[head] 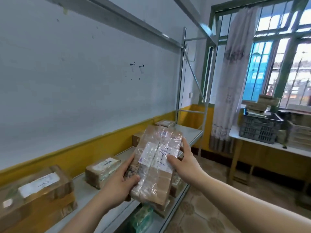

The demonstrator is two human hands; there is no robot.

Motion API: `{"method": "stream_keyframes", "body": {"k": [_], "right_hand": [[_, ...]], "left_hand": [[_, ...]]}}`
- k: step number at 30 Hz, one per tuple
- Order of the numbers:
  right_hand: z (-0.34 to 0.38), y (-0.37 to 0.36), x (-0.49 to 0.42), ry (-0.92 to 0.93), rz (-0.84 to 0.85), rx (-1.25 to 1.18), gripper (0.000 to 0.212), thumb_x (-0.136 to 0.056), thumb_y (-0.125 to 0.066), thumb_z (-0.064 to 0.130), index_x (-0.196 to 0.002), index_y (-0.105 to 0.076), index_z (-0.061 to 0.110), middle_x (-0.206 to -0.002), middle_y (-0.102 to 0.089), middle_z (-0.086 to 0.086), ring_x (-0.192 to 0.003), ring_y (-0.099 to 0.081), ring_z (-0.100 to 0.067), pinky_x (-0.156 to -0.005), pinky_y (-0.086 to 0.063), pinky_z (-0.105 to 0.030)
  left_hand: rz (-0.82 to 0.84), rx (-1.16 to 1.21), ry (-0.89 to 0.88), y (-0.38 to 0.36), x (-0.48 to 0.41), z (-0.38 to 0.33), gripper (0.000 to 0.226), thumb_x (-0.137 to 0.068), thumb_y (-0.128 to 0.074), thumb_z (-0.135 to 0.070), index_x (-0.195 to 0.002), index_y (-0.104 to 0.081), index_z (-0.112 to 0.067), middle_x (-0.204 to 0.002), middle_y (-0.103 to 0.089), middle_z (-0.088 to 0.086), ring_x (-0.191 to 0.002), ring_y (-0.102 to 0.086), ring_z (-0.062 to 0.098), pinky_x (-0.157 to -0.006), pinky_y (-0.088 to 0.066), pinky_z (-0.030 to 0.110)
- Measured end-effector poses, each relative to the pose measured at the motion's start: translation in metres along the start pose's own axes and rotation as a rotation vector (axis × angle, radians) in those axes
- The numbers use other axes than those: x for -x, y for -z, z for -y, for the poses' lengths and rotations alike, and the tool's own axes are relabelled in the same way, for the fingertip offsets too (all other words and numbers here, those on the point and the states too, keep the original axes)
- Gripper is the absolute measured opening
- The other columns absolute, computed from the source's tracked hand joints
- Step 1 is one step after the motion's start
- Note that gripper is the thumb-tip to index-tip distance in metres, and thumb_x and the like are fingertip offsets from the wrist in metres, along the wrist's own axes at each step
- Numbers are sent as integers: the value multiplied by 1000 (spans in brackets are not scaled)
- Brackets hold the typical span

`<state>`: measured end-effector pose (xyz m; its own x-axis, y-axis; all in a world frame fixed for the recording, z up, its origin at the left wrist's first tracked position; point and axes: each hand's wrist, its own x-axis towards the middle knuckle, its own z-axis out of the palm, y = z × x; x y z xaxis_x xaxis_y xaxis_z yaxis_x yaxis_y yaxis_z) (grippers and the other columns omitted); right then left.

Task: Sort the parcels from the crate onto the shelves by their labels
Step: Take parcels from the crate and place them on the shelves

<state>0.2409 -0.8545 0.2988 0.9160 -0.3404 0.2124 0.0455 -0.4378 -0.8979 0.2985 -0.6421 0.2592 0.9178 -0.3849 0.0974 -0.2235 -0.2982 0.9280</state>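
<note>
Shelf (190,132) tally: our left hand (117,184) and right hand (185,158) grip one parcel (156,165) above it; four more parcels (102,170) lie on it; one crate (259,130) to its right.

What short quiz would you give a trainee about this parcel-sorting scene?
1. True or false: the left hand and the right hand both hold the parcel.
2. Where does the grey crate stand? A on the floor; B on the white table; C on a chair.
3. Fill the gap: the held parcel has a white ___ with handwriting on it.
Key: 1 true; 2 B; 3 label.
</note>
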Motion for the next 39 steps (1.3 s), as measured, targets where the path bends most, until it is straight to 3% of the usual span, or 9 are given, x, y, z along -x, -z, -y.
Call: {"method": "stream_keyframes", "body": {"k": [4, 10, 15, 19, 21, 26, 29, 34, 39], "right_hand": [[-11, -24, -41, -71, 47, 34, 79, -95, -63, 29, -154, -11, 38, -132, -47, 13, -116, -57, -18, -102, -48, -40], [-28, -72, -87, -143, 184, 106, 88, -91, -65, 39, -155, -5, 41, -152, -42, 2, -126, -53, -26, -108, -42, -47], [-40, -102, -113, -175, 312, 111, 82, -96, -62, 24, -156, -5, 31, -150, -44, -3, -128, -50, -26, -100, -40, -35], [-52, -112, -138, -132, 424, 96, 72, -99, -57, 15, -154, -12, 26, -144, -47, -3, -112, -48, -13, -61, -40, -7], [-63, -118, -157, -105, 459, 107, 71, -99, -58, 16, -153, -14, 27, -134, -51, 1, -101, -45, -7, -54, -39, -3], [-98, -119, -211, -102, 514, 76, 80, -96, -62, 24, -156, -9, 27, -141, -51, 3, -109, -49, -12, -88, -37, -27], [-120, -106, -241, -124, 546, 60, 73, -96, -61, 22, -153, -15, 30, -127, -53, 8, -103, -49, -11, -80, -41, -26], [-166, -92, -291, -149, 564, 100, 89, -85, -67, 35, -153, -9, 36, -140, -52, 4, -116, -55, -19, -99, -48, -41], [-203, -93, -324, -177, 643, 174, 81, -80, -64, 37, -145, -16, 44, -122, -61, 4, -104, -64, -20, -94, -54, -48]], "left_hand": [[10, 13, 58, 15, -36, 25, 66, -94, -60, -21, -141, -30, -55, -102, -67, 1, -63, -59, 20, -61, -56, 39], [-42, -4, 156, 39, -60, 62, 64, -94, -60, -24, -144, -28, -50, -122, -56, -1, -68, -62, 22, -60, -57, 42], [-88, -31, 247, 51, -67, 82, 60, -96, -57, -26, -142, -27, -51, -116, -57, -10, -76, -65, 23, -69, -57, 43], [-130, -16, 312, 47, -74, 91, 61, -98, -55, -26, -146, -25, -48, -103, -61, -8, -69, -63, 24, -65, -58, 46], [-153, -28, 330, 43, -84, 92, 61, -98, -54, -26, -147, -24, -46, -102, -60, -8, -68, -63, 22, -65, -58, 45], [-213, -27, 376, 21, -127, 99, 62, -98, -54, -25, -147, -24, -48, -102, -55, -12, -76, -62, 27, -65, -58, 45], [-229, -18, 404, 0, -158, 104, 62, -97, -56, -22, -146, -26, -48, -102, -57, -9, -73, -60, 26, -63, -56, 42], [-217, -30, 434, -38, -210, 117, 62, -97, -56, -21, -146, -28, -48, -107, -65, 5, -65, -57, 21, -61, -56, 40], [-183, -46, 487, -63, -245, 134, 60, -98, -54, -21, -145, -28, -46, -104, -59, -3, -66, -57, 18, -60, -55, 36]]}}
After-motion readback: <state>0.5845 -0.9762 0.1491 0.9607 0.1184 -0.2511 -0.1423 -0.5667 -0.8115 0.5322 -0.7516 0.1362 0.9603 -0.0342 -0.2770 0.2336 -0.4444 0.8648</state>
